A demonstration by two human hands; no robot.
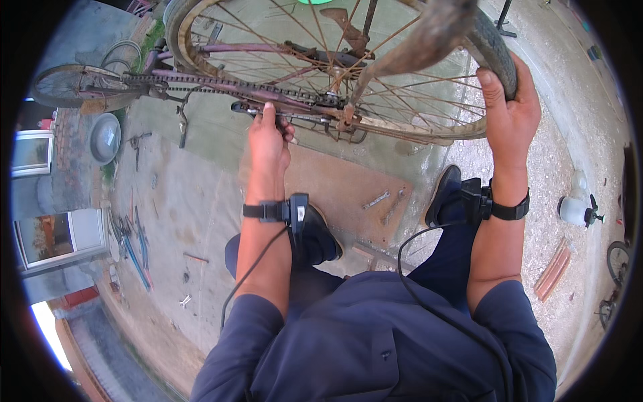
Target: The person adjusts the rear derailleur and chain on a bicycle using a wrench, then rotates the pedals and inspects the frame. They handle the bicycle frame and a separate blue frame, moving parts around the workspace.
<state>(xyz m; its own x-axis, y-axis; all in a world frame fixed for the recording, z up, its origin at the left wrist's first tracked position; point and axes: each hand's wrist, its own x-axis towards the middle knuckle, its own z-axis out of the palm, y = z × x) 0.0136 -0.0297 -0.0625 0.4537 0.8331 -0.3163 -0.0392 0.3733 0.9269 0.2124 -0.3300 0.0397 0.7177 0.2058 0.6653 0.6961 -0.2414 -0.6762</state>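
Rear wheel: the rusty spoked bicycle wheel (402, 100) stood at 12 o'clock of the view, on a bicycle turned upside down, its rim and tyre arching from upper left to upper right.
Tyre: a worn dark tyre (499, 57) sat on the rim at 1 o'clock.
Right hand: the right hand (510, 107) was clamped on the tyre at 1 o'clock, fingers wrapped over the tread, thumb pointing up along its side.
Left hand: the left hand (268, 137) was closed on a dark tool (242, 106) at 11 o'clock, just below the chain and near the hub; whether the tool touched the axle could not be told.
Chain: a greasy chain (201, 84) ran from the hub toward 10 o'clock, along the purple frame tube (254, 48).
Front wheel: a second, smaller-looking wheel (77, 86) lay at 9 to 10 o'clock, well apart from both hands.
Wrist units: a black strapped device sat on each wrist, left (295, 213) and right (479, 201), each with a cable trailing toward the body.
Board: a brown flat board (335, 184) lay under the wheel at centre, bearing two small metal pieces (385, 201).
Loose tools: scattered hand tools (134, 241) lay on the concrete at 8 to 9 o'clock.
Bottle: a white bottle (575, 209) stood at 3 o'clock on gravel.
Basin: a grey round basin (105, 137) lay at 9 o'clock.
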